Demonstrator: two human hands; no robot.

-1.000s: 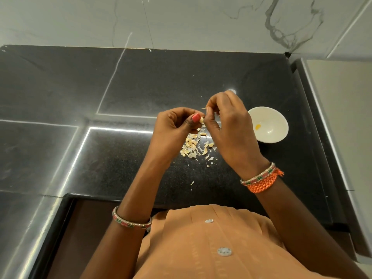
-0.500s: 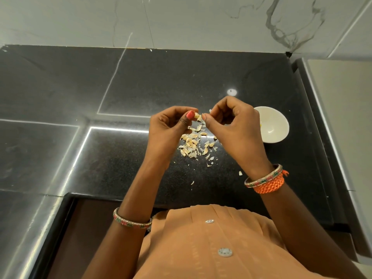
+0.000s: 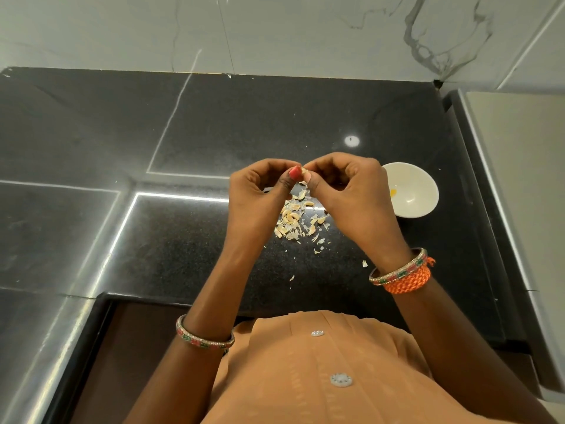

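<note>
The left hand (image 3: 260,194) and right hand (image 3: 351,191) meet above the black counter (image 3: 214,133), and each pinches one small garlic clove (image 3: 304,171) between thumb and fingertips. The pile of cloves and peels (image 3: 293,220) lies at six o'clock of it, with the white bowl (image 3: 428,185) at three o'clock.

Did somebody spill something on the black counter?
Not a spill: garlic cloves and papery skins lie scattered on the counter under the left hand and right hand, which pinch one clove. A few flakes lie nearer the front edge. The white bowl is nearly empty.
</note>
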